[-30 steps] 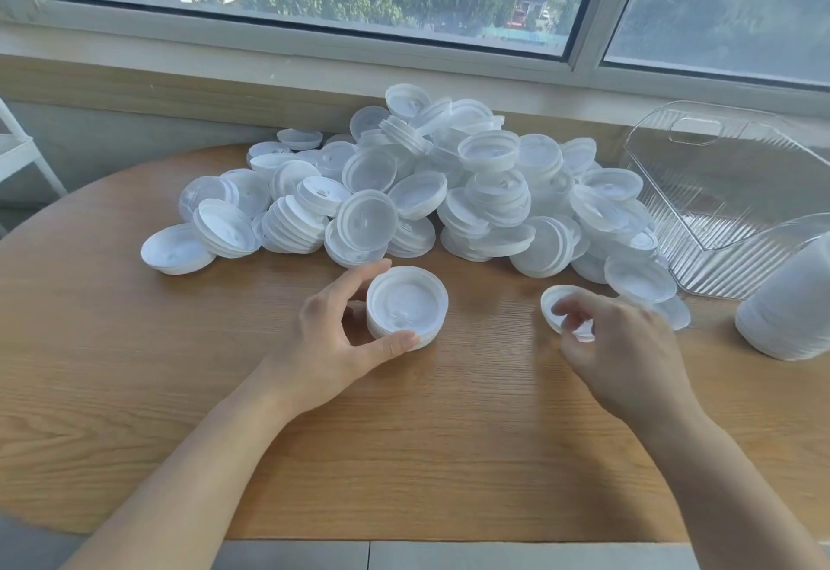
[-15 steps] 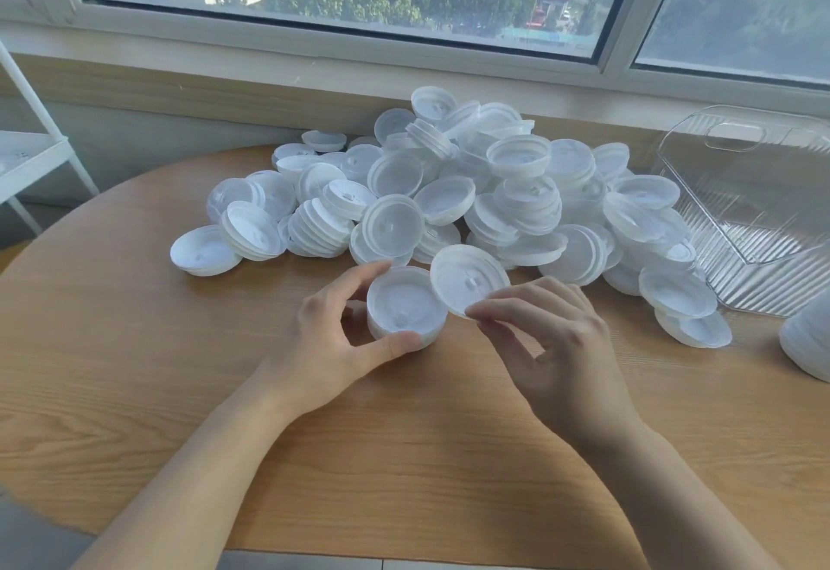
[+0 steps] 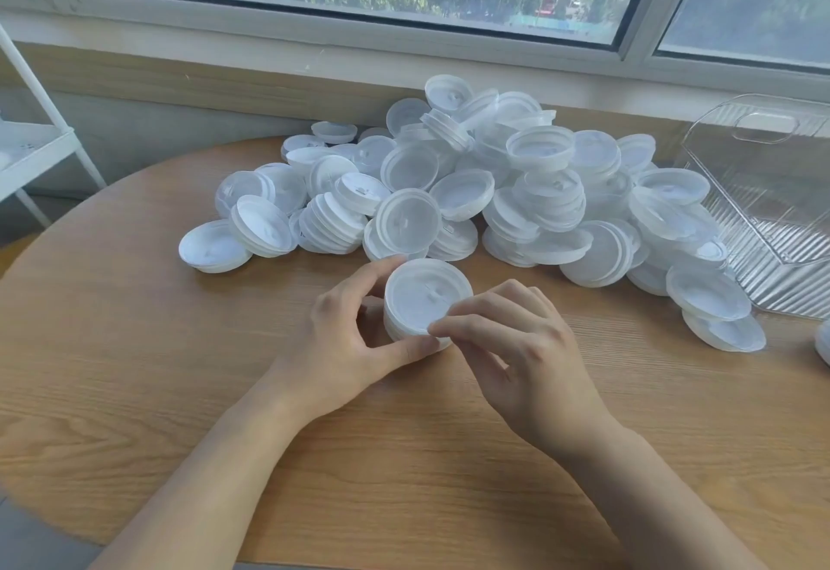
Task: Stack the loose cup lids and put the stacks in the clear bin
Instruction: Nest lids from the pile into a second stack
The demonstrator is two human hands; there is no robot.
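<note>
Here, the left hand (image 3: pixel 346 340) is curling round a short lid stack (image 3: pixel 424 302) on the table (image 3: pixel 134 389) — just in front of the pile (image 3: pixel 494 192). The right hand (image 3: pixel 516 354) is pinching the stack's top lid at its near edge — the bin (image 3: pixel 772 210) is lying right of the pile.

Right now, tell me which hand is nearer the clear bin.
Right. The right hand is at the small lid stack mid-table, on the side toward the clear bin, which stands at the table's right edge. The left hand grips the stack's far side, farther from it.
</note>
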